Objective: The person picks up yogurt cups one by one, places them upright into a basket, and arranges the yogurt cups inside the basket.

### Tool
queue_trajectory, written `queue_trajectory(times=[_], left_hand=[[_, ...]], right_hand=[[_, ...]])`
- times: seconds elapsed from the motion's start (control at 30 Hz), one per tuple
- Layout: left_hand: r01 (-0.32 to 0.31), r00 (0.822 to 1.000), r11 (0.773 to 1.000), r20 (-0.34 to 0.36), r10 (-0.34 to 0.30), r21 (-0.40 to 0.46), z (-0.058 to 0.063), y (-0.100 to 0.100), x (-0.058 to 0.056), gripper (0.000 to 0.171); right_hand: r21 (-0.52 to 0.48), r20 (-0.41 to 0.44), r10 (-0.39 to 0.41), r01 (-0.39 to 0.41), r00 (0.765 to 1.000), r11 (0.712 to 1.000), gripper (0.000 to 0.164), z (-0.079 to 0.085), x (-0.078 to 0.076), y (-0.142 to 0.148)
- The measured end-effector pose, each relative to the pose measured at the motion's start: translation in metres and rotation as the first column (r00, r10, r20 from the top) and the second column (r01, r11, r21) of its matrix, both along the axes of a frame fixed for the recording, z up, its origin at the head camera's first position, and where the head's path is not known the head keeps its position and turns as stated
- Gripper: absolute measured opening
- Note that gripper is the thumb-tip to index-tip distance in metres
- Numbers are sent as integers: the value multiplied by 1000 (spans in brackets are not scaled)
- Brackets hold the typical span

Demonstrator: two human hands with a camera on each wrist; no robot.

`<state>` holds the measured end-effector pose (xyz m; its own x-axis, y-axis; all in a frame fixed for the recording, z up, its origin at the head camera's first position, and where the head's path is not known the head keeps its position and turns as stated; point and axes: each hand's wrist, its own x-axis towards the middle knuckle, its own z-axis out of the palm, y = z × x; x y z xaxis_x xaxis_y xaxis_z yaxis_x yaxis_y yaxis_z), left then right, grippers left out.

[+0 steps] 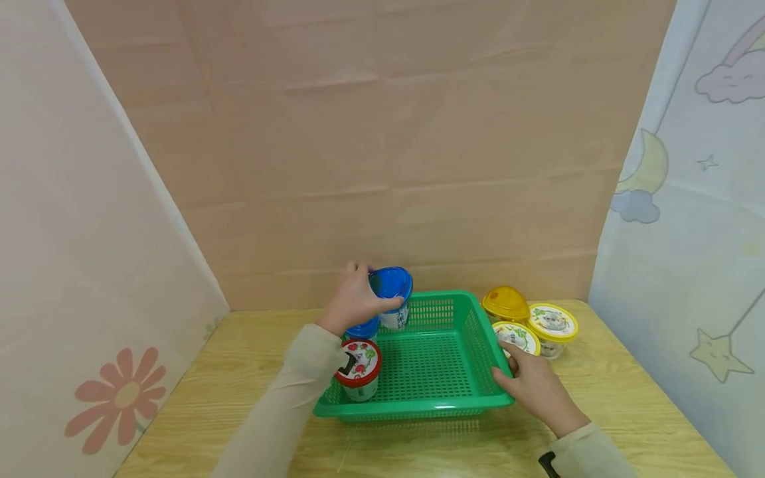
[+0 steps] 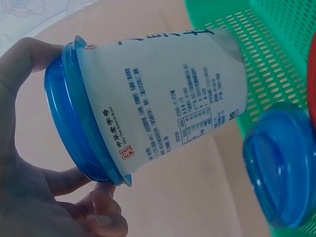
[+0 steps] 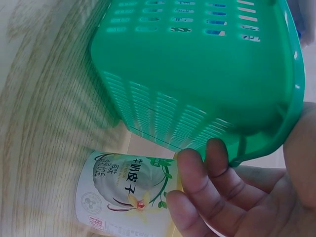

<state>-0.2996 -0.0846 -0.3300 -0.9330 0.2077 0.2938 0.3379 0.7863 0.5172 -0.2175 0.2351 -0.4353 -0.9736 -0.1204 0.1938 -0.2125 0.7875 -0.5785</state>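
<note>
My left hand (image 1: 356,302) pinches a white paper cup (image 2: 168,94) by its blue lid (image 2: 81,118), thumb on one side and fingers on the other. The cup is held over the back-left part of a green plastic basket (image 1: 412,403), its base down toward the mesh. Inside the basket's left end sit another blue-lidded cup (image 1: 364,328) and a tub with a red lid (image 1: 360,362). At the basket's right end, my right hand (image 1: 538,385) grips the rim, with the thumb over it and the fingers curled along the outer wall.
Just right of the basket stand two tubs with yellow-rimmed lids (image 1: 552,321) and a cup with an orange domed lid (image 1: 506,303). One tub (image 3: 129,192) is right at my right fingertips. A brown backdrop (image 1: 382,166) rises behind the wooden table (image 1: 239,372).
</note>
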Motion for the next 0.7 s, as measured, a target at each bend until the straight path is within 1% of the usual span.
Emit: queue_trajectory(times=[0.13,0.23,0.4,0.5,0.7], left_hand=[[13,1000,999,11,-12,-42,-5,7,-2,80],[18,1000,997,14,-17,-77,-11,12,-4,79],[27,999,996,23,-25,-88,-21,17,-10,79],[22,999,995,40,-18,-95,-26,19,-13,80],[17,995,993,101,-5,-116,-35,22,-16,79]], right_hand=[[10,-8,7,-7,1000,1000,60,0,0,1],[6,-1,9,-9,1000,1000,61,-1,0,1],[-15,22,2,-1,1000,1000,61,-1,0,0],[-17,24,2,-2,1000,1000,61,-1,0,0],[-4,20,-2,2,1000,1000,61,-1,0,0]])
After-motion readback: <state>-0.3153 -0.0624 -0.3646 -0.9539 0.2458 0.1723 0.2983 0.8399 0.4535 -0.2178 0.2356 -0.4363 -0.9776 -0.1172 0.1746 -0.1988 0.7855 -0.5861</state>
